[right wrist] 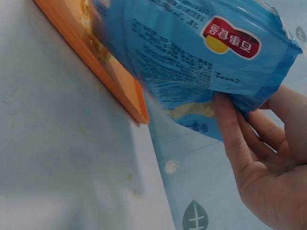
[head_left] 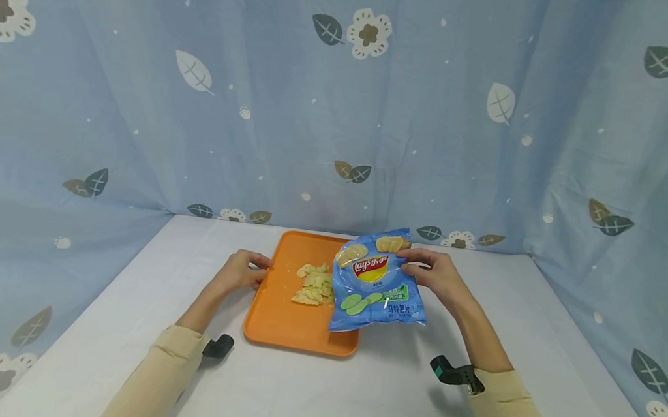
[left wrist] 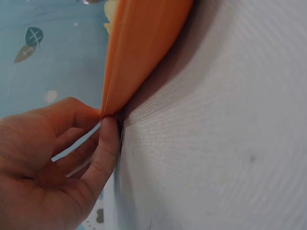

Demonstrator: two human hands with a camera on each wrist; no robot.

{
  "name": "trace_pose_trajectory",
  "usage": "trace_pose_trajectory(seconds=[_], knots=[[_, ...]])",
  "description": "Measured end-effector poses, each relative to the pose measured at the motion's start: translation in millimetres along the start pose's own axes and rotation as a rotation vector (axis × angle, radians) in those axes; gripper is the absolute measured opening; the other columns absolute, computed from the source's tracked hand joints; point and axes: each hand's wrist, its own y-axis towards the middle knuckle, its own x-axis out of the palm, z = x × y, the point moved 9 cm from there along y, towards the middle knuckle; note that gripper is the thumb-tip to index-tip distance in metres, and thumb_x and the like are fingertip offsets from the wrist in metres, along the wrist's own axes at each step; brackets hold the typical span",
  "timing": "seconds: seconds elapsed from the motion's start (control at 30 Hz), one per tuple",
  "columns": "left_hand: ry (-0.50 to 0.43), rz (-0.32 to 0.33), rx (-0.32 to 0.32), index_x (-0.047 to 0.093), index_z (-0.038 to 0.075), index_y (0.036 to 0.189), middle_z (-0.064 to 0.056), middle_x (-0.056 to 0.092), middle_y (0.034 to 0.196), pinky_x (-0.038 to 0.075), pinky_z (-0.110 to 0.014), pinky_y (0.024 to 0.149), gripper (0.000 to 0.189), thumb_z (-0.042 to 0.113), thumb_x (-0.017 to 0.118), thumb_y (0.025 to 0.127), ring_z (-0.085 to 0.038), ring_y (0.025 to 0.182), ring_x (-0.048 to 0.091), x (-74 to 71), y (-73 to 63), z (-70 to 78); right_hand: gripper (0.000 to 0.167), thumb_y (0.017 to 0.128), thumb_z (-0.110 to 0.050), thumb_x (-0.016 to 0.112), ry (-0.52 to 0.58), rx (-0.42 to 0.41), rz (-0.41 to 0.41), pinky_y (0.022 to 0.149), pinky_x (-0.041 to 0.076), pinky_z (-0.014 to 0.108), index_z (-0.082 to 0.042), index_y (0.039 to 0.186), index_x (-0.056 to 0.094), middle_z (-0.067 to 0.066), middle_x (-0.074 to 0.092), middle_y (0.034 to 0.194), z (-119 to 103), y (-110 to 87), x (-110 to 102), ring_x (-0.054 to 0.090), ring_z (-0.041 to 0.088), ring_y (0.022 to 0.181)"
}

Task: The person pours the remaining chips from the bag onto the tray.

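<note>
Potato chips point(head_left: 314, 285) lie in a small heap on the orange tray point(head_left: 278, 322). My left hand point(head_left: 243, 270) pinches the tray's left edge between thumb and fingers; the left wrist view shows the fingertips at the rim of the tray point(left wrist: 139, 52). A blue Lay's chip bag point(head_left: 372, 280) hangs tilted over the tray's right side, covering part of it and possibly some chips. With thumb and fingers my right hand point(head_left: 437, 275) grips the bag's upper right edge. In the right wrist view the bag's printed back point(right wrist: 172, 57) faces the camera.
A white cloth-covered table point(head_left: 296, 395) lies under everything. Behind and at both sides hangs a blue curtain point(head_left: 295, 101) with leaves and flowers. A few small crumbs point(right wrist: 130, 177) are on the table near the tray's right side. Each wrist wears a black camera strap point(head_left: 456, 374).
</note>
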Motion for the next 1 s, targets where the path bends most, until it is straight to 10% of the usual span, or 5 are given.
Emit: trace_pose_trajectory(seconds=[1.0], knots=[[-0.016,-0.001,0.024,0.070,0.002,0.117,-0.017,0.067,0.111,0.059,-0.026,0.064,0.028,0.006,0.061,0.091,-0.012,0.069,0.062,0.1,-0.8,-0.2,0.042,0.093,-0.030,0.065,0.052,0.074,0.046,0.103,0.050,0.046,-0.021,0.135,0.060,0.010,0.051,0.144,20.0,-2.4,-2.4,0.050,0.032,0.131]])
